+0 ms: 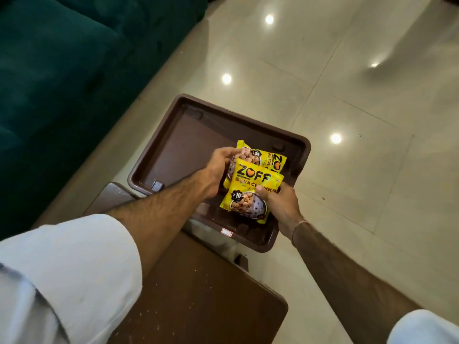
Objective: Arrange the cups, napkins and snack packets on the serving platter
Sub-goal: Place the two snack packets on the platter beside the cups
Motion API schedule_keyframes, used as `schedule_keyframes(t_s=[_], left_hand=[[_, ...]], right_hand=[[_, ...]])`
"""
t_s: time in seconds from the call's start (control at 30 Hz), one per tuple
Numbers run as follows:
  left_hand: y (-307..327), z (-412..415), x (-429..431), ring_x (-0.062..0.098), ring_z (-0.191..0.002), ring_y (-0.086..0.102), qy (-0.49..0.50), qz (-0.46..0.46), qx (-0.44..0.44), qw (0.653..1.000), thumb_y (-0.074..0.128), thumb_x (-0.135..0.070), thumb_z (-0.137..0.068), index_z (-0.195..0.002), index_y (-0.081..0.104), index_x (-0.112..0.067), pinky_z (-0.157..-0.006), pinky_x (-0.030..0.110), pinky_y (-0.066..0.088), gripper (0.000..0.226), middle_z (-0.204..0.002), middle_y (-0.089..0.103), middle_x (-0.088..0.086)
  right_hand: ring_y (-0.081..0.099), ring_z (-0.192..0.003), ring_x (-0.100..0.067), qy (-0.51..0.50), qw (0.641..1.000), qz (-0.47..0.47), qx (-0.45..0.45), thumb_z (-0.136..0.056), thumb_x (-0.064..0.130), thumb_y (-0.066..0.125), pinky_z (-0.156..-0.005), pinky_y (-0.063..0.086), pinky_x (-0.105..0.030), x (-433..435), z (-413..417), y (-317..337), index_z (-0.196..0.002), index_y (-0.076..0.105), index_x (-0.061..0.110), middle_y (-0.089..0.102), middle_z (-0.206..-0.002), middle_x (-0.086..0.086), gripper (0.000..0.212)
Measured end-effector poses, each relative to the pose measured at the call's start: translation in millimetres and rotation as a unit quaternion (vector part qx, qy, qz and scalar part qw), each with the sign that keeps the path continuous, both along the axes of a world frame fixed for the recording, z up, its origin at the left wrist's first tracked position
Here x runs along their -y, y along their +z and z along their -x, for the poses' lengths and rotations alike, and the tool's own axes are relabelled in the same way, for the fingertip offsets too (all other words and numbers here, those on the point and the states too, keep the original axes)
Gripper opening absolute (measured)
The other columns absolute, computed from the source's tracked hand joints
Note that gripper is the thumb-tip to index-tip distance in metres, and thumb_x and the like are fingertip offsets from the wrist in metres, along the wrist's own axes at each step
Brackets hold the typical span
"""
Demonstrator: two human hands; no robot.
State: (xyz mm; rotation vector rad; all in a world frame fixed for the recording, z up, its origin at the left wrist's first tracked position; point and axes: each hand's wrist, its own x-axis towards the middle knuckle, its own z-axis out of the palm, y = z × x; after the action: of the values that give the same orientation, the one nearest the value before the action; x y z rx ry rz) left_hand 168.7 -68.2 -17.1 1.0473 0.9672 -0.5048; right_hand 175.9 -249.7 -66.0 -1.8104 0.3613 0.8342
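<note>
A brown plastic serving platter [173,135] rests on the edge of a brown wooden table, partly overhanging the floor. Two yellow snack packets overlap above its right half. My left hand [218,170] grips the far packet [273,160] at its left edge. My right hand [280,204] holds the near packet [248,192], thumb pressed on its front. The near packet covers part of the far one. No cups or napkins show in this view.
The wooden table [198,289] runs toward me under my arms. A dark green sofa [62,70] fills the upper left. Glossy beige floor tiles [347,95] with light reflections lie to the right and beyond the platter.
</note>
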Motion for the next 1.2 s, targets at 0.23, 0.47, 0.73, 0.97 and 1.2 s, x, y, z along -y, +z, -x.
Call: schedule_keyframes(t_s=[0.23,0.47,0.73,0.97,1.2], left_hand=[[19,29,-4,0.029,-0.094,0.073,0.029,0.040,0.026,0.998,0.069,-0.032,-0.084,-0.114,0.072,-0.008,-0.081,0.037,0.060,0.038,-0.110,0.075,0.014],[27,116,-35,0.029,-0.101,0.071,0.270,0.100,0.095,0.953,0.068,-0.024,-0.086,-0.122,0.068,-0.009,-0.081,0.041,0.061,0.039,-0.116,0.073,0.013],[47,307,-87,0.032,-0.099,0.073,0.507,0.114,0.146,0.842,0.060,-0.020,-0.094,-0.121,0.067,-0.004,-0.080,0.046,0.061,0.032,-0.113,0.074,0.017],[56,514,-90,0.030,-0.112,0.068,0.661,0.066,0.146,0.733,0.056,-0.027,-0.097,-0.130,0.063,-0.009,-0.086,0.047,0.059,0.039,-0.125,0.070,0.014],[59,698,-52,0.028,-0.113,0.068,0.753,0.025,0.122,0.647,0.055,-0.030,-0.096,-0.127,0.064,-0.012,-0.087,0.048,0.058,0.037,-0.129,0.067,0.012]], right_hand=[[0.074,-0.103,-0.028,0.022,0.992,-0.120,-0.016,-0.096,0.019,0.063,-0.094,0.057,-0.051,-4,6,32,-0.121,0.067,0.014,0.076,-0.115,-0.004,0.025],[0.071,-0.105,-0.040,0.051,0.985,-0.164,-0.017,-0.101,0.022,0.054,-0.093,0.055,-0.058,-39,44,64,-0.119,0.067,0.005,0.074,-0.116,-0.016,0.028],[0.074,-0.099,-0.033,0.175,0.969,-0.172,-0.030,-0.103,0.021,0.050,-0.083,0.061,-0.047,-103,149,84,-0.113,0.068,0.010,0.077,-0.111,-0.010,0.023],[0.076,-0.094,-0.028,0.288,0.945,-0.142,-0.061,-0.102,0.022,0.052,-0.081,0.060,-0.043,-139,271,87,-0.107,0.069,0.014,0.078,-0.106,-0.006,0.020],[0.077,-0.088,-0.020,0.395,0.913,-0.089,-0.049,-0.100,0.023,0.057,-0.080,0.059,-0.038,-146,384,75,-0.102,0.072,0.017,0.080,-0.093,0.005,0.016]])
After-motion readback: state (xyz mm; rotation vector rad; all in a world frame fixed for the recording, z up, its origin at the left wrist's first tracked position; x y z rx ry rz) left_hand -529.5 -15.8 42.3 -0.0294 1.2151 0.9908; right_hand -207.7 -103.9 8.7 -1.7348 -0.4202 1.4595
